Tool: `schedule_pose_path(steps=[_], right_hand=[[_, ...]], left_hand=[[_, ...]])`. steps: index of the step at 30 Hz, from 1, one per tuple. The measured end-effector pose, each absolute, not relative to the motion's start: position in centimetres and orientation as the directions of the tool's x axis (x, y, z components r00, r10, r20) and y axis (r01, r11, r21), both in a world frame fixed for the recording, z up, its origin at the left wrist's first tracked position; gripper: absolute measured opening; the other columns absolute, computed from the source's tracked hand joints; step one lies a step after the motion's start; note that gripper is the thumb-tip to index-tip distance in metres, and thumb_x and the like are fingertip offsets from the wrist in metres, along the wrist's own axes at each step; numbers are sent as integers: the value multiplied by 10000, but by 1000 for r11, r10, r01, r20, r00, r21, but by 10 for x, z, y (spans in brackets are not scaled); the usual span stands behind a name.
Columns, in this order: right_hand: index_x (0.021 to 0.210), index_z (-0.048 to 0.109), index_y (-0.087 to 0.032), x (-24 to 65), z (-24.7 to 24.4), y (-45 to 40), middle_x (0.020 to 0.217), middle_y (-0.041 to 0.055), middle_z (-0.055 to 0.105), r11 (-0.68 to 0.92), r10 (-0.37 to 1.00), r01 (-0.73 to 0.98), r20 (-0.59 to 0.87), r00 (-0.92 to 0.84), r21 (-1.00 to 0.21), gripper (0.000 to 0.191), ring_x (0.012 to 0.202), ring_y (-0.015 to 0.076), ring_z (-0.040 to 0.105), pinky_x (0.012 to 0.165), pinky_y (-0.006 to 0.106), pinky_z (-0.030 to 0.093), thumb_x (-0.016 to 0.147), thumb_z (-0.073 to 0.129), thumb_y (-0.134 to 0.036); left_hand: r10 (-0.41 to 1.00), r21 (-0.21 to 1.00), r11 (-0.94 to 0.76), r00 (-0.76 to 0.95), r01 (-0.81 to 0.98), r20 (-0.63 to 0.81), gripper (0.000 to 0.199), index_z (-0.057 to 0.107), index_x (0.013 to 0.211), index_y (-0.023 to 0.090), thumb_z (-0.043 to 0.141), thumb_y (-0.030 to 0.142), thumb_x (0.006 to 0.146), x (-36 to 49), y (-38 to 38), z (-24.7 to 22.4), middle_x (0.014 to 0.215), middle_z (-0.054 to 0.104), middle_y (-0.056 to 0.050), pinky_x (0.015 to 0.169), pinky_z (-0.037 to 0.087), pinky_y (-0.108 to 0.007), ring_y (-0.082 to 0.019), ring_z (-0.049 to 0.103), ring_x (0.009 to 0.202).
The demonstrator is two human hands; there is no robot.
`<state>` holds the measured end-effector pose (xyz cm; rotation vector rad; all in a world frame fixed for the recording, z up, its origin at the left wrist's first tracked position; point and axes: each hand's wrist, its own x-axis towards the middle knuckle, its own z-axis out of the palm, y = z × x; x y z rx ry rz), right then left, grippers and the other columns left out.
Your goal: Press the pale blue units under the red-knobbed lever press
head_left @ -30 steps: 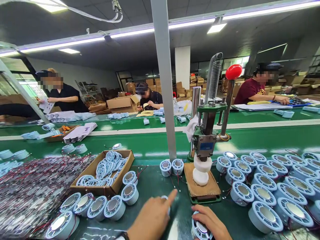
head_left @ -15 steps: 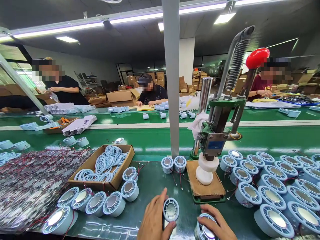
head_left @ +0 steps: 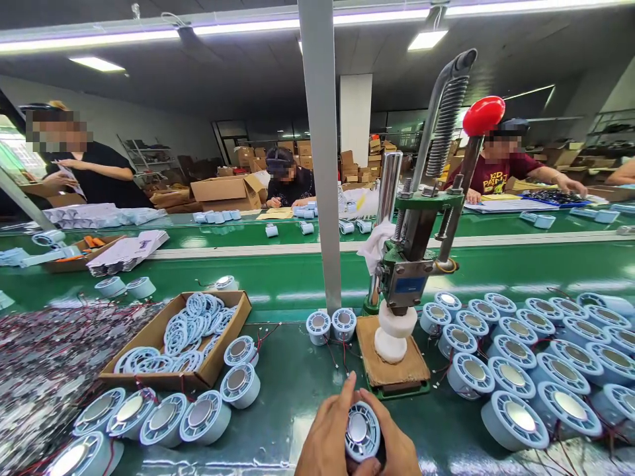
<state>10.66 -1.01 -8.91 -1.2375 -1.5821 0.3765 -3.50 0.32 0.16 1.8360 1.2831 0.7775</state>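
In front of me, my left hand (head_left: 323, 437) and my right hand (head_left: 399, 444) are closed around a round light-blue plastic housing (head_left: 360, 430). Its face shows a slotted ring and a silvery round centre, tilted towards me. My left fingers wrap its left side and the right ones its right side; the palms hide its lower part. Just beyond the hands stands a hand press (head_left: 411, 277) with a red ball handle. Its white round block sits over a second white block on a brown pad (head_left: 370, 350). Two similar wired housings (head_left: 318, 327) rest left of the press.
Rows of light-blue housings (head_left: 513, 413) cover the bench at right. At left, a cardboard tray (head_left: 238, 317) holds loose blue rings, beside several housings (head_left: 206, 416) and a pile of wired metal parts (head_left: 40, 370). A grey post (head_left: 320, 165) rises ahead. Co-workers (head_left: 290, 182) sit across the green conveyor.
My right hand has moved left with the housing it held and met my left hand; both now surround one housing. The view has turned slightly right.
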Motion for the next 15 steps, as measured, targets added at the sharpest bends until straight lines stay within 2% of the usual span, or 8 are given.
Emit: schedule_pose_path(steps=[7,11,15], right_hand=[[1364,525,-159,109,-92,-12,1304,79,613,414,849,540,525,63,-733,607,1160,225,635,970,242,539,777,587,-301],[1451,422,-198,109,-91,-12,1311,56,609,418,843,541,534,68,-730,699,1159,217,635,945,241,553,786,614,-297],[1500,322,-200,108,-91,-10,1330,55,594,436,840,533,541,49,-725,754,1179,205,622,965,243,542,803,604,-249]], left_hand=[[969,862,-103,244,497,-25,974,337,1477,308,578,131,550,-36,4,-3,1373,585,-5,1090,437,-347,-238,558,1248],[979,888,-133,196,440,50,880,332,1460,274,627,230,632,-36,0,-20,1361,600,-36,1035,490,-331,-243,595,1219],[981,889,-158,170,430,92,857,303,1461,271,600,241,658,-33,-4,-28,1372,593,-30,1014,503,-286,-222,584,1242]])
